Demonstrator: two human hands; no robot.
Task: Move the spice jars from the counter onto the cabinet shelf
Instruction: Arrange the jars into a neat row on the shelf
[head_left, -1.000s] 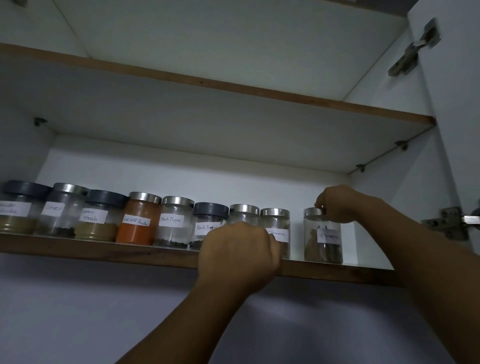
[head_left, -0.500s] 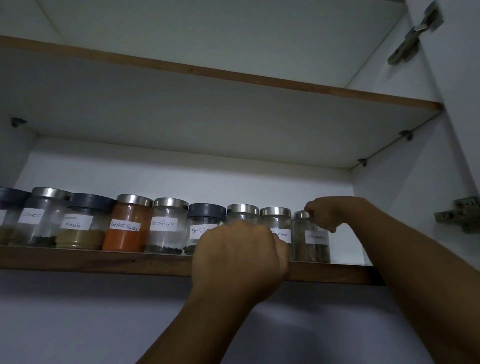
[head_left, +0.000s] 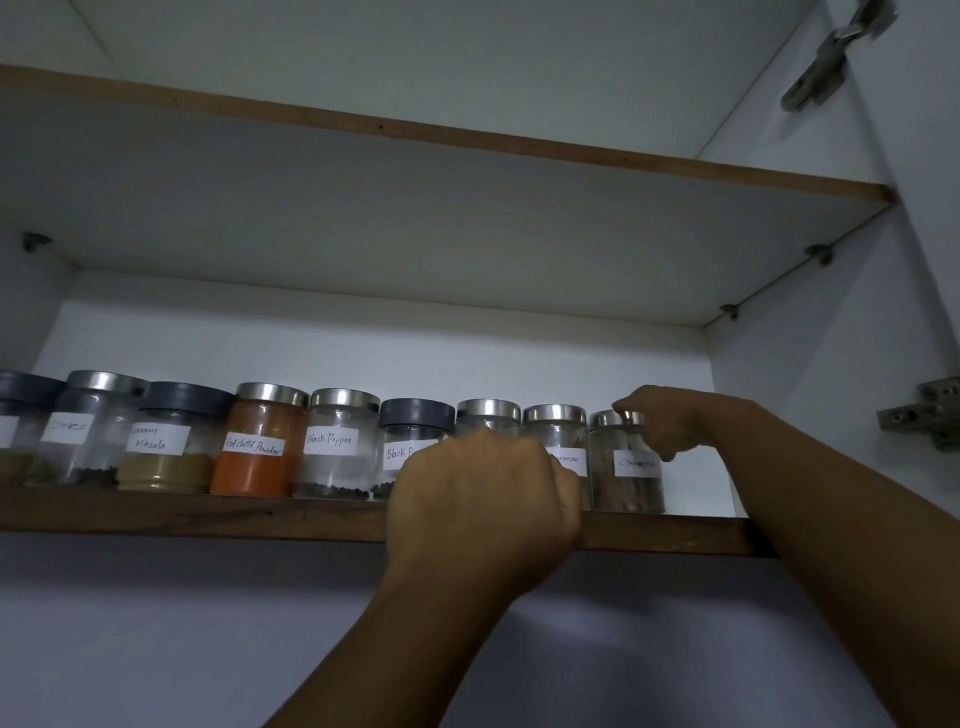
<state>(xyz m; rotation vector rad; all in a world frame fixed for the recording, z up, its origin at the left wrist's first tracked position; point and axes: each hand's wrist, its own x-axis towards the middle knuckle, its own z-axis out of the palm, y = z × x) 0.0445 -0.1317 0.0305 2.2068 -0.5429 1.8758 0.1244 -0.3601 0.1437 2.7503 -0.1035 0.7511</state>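
Since a second ago the end jar (head_left: 626, 483) has slid left, closing the gap to the neighbour jar (head_left: 553, 436), and it now stands just beside it. On the cabinet shelf (head_left: 208, 512) the row of labelled spice jars (head_left: 257, 447) runs upright along the front edge, from the left border of our view to this one. Our left hand (head_left: 483, 509) is a curled fist in front of the row; whether it holds a jar we cannot tell. Our right hand (head_left: 670, 423) pinches the end jar's steel lid (head_left: 615, 417). We judge the task nearly done, though the counter is out of view.
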